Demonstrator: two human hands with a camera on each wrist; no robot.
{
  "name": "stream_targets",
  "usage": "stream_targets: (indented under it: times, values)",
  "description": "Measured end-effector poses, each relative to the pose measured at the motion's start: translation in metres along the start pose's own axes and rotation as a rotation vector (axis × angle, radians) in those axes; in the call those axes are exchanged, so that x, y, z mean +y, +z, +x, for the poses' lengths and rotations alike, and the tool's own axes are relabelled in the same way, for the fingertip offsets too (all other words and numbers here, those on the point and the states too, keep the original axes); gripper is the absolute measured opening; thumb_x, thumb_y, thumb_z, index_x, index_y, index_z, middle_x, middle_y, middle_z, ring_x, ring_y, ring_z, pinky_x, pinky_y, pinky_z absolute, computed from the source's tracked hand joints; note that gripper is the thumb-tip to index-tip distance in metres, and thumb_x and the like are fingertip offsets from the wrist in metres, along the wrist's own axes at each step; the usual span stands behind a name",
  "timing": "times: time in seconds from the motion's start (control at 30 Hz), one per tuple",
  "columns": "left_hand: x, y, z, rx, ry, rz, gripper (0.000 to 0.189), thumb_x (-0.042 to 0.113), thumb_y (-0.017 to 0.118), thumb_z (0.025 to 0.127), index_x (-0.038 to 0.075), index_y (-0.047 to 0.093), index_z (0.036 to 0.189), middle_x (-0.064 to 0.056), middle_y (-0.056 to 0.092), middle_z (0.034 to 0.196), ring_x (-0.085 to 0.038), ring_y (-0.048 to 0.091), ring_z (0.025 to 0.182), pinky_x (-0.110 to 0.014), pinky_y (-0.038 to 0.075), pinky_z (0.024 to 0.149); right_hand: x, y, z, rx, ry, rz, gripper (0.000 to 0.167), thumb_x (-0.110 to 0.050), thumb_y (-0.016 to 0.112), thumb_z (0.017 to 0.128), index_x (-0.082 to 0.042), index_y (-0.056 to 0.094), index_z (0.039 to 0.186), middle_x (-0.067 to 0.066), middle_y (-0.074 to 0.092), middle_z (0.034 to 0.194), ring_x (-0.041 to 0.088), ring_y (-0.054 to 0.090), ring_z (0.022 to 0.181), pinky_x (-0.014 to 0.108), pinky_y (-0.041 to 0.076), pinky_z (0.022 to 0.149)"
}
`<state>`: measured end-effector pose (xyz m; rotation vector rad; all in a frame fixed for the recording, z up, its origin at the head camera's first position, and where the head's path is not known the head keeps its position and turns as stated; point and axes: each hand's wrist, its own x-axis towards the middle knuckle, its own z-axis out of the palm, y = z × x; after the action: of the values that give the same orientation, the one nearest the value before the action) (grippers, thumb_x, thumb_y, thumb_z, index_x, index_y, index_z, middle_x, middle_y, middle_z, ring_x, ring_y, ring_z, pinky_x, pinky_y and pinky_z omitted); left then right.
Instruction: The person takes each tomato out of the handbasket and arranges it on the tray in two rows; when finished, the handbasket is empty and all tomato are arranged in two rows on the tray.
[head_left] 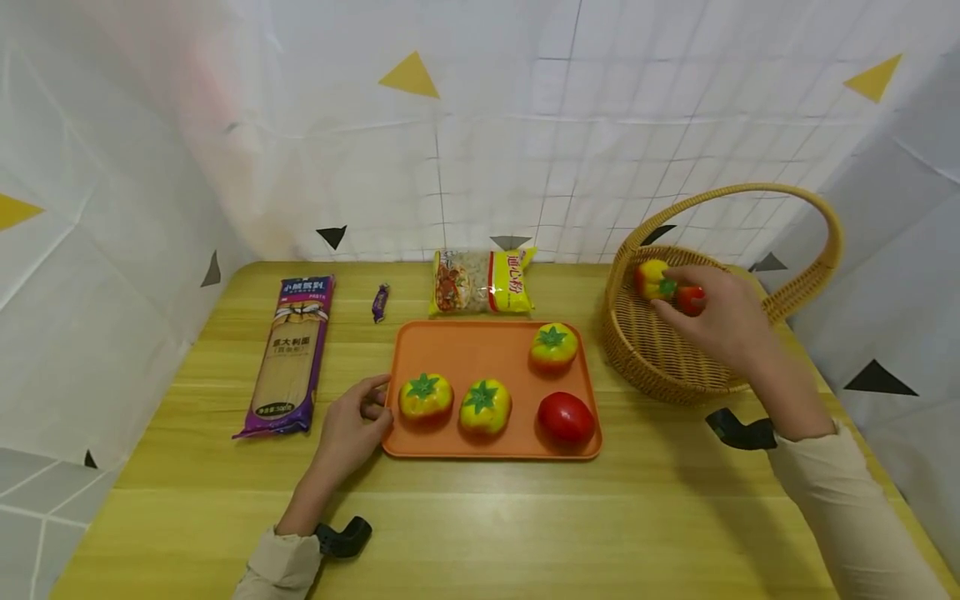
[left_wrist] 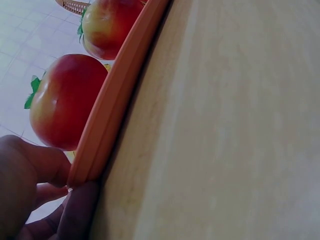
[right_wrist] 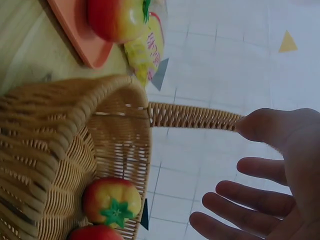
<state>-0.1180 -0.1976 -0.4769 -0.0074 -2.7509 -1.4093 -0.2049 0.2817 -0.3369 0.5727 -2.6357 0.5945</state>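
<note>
My left hand (head_left: 356, 423) grips the left rim of an orange tray (head_left: 495, 457), thumb and fingers at its edge in the left wrist view. On the tray sit several yellow-and-red tomato-like fruits (head_left: 484, 408) with green star-shaped leaves, and a smooth red oval fruit (head_left: 566, 417) at the front right. Over the wicker basket (head_left: 660, 354) on the right hovers my right hand (head_left: 723, 321), fingers extended and apart, nothing held. Inside the basket lie a yellow-and-red fruit (right_wrist: 111, 200) and a red one (right_wrist: 95, 233), the latter partly cut off in the right wrist view.
Left of the tray lies a purple pasta pack (head_left: 291, 358), with a small purple-wrapped candy (head_left: 381, 303) nearby. A yellow-ended clear food bag (head_left: 483, 282) lies behind the tray. The basket's tall handle (head_left: 750, 190) arches up behind my right hand. White sheeting surrounds the table.
</note>
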Motion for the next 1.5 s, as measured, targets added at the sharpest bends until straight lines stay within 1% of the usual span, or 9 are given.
stream_targets:
  times: [0.1, 0.2, 0.37, 0.47, 0.63, 0.97, 1.2, 1.33, 1.5]
  values:
    - [0.0, 0.0, 0.0, 0.0, -0.001, -0.007, 0.052, 0.003, 0.068, 0.086, 0.012, 0.062, 0.136, -0.007, 0.068, 0.103, -0.016, 0.066, 0.083, -0.034, 0.052, 0.073, 0.005, -0.001, 0.005, -0.016, 0.011, -0.011, 0.042, -0.018, 0.077, 0.086, 0.006, 0.067, 0.119, 0.025, 0.068, 0.111, 0.037, 0.065, 0.089, 0.053, 0.053, 0.072]
    - [-0.001, 0.0, -0.001, 0.002, 0.002, -0.011, 0.051, 0.003, 0.068, 0.086, 0.012, 0.062, 0.136, -0.007, 0.068, 0.103, -0.016, 0.066, 0.082, -0.034, 0.052, 0.072, 0.008, -0.003, 0.009, -0.056, 0.053, -0.016, 0.044, -0.021, 0.075, 0.089, 0.006, 0.065, 0.123, 0.027, 0.066, 0.115, 0.04, 0.064, 0.092, 0.055, 0.051, 0.074]
    - [-0.001, 0.0, -0.001, 0.007, 0.009, -0.005, 0.051, 0.003, 0.068, 0.086, 0.012, 0.062, 0.136, -0.007, 0.068, 0.103, -0.016, 0.066, 0.082, -0.035, 0.052, 0.073, 0.013, -0.008, 0.014, -0.133, 0.127, -0.014, 0.05, -0.028, 0.069, 0.094, 0.005, 0.061, 0.13, 0.028, 0.061, 0.125, 0.044, 0.059, 0.103, 0.06, 0.047, 0.082]
    - [0.0, 0.0, -0.001, 0.006, 0.01, -0.006, 0.052, 0.003, 0.068, 0.086, 0.012, 0.062, 0.136, -0.007, 0.068, 0.102, -0.016, 0.066, 0.082, -0.035, 0.053, 0.072, 0.016, -0.009, 0.016, -0.158, 0.146, -0.012, 0.05, -0.03, 0.067, 0.095, 0.004, 0.06, 0.131, 0.027, 0.06, 0.125, 0.045, 0.057, 0.108, 0.062, 0.045, 0.086]
    - [0.0, -0.001, -0.001, 0.004, 0.008, -0.011, 0.052, 0.003, 0.068, 0.085, 0.012, 0.062, 0.136, -0.007, 0.068, 0.101, -0.016, 0.066, 0.082, -0.035, 0.053, 0.072, 0.025, -0.009, 0.021, -0.151, 0.136, -0.027, 0.048, -0.028, 0.069, 0.094, 0.005, 0.061, 0.128, 0.028, 0.062, 0.121, 0.047, 0.058, 0.107, 0.063, 0.044, 0.087]
    - [0.0, -0.001, -0.001, 0.002, 0.007, -0.02, 0.052, 0.002, 0.068, 0.085, 0.012, 0.062, 0.136, -0.006, 0.067, 0.102, -0.015, 0.067, 0.082, -0.034, 0.054, 0.072, 0.043, -0.01, 0.028, -0.124, 0.166, -0.073, 0.048, -0.027, 0.068, 0.094, 0.007, 0.061, 0.128, 0.031, 0.061, 0.123, 0.052, 0.056, 0.107, 0.065, 0.042, 0.087]
    - [0.001, -0.001, -0.001, 0.007, 0.007, -0.028, 0.051, 0.003, 0.067, 0.085, 0.011, 0.062, 0.136, -0.005, 0.067, 0.102, -0.015, 0.066, 0.081, -0.032, 0.053, 0.071, 0.059, -0.008, 0.033, -0.162, 0.219, -0.067, 0.052, -0.031, 0.065, 0.095, 0.008, 0.059, 0.13, 0.036, 0.06, 0.12, 0.053, 0.055, 0.107, 0.067, 0.04, 0.088]
    - [0.0, 0.001, -0.001, 0.011, 0.008, -0.026, 0.052, 0.002, 0.067, 0.085, 0.011, 0.063, 0.135, -0.005, 0.067, 0.101, -0.015, 0.066, 0.081, -0.031, 0.053, 0.071, 0.071, -0.005, 0.032, -0.207, 0.279, -0.064, 0.06, -0.039, 0.061, 0.097, 0.009, 0.055, 0.133, 0.038, 0.057, 0.122, 0.055, 0.052, 0.108, 0.067, 0.04, 0.087]
    - [0.001, 0.0, 0.0, 0.012, 0.007, -0.03, 0.052, 0.0, 0.066, 0.084, 0.011, 0.063, 0.135, -0.006, 0.067, 0.101, -0.015, 0.066, 0.081, -0.031, 0.053, 0.071, 0.082, 0.0, 0.032, -0.227, 0.312, -0.07, 0.061, -0.04, 0.06, 0.097, 0.007, 0.053, 0.135, 0.038, 0.055, 0.125, 0.054, 0.051, 0.109, 0.067, 0.041, 0.086]
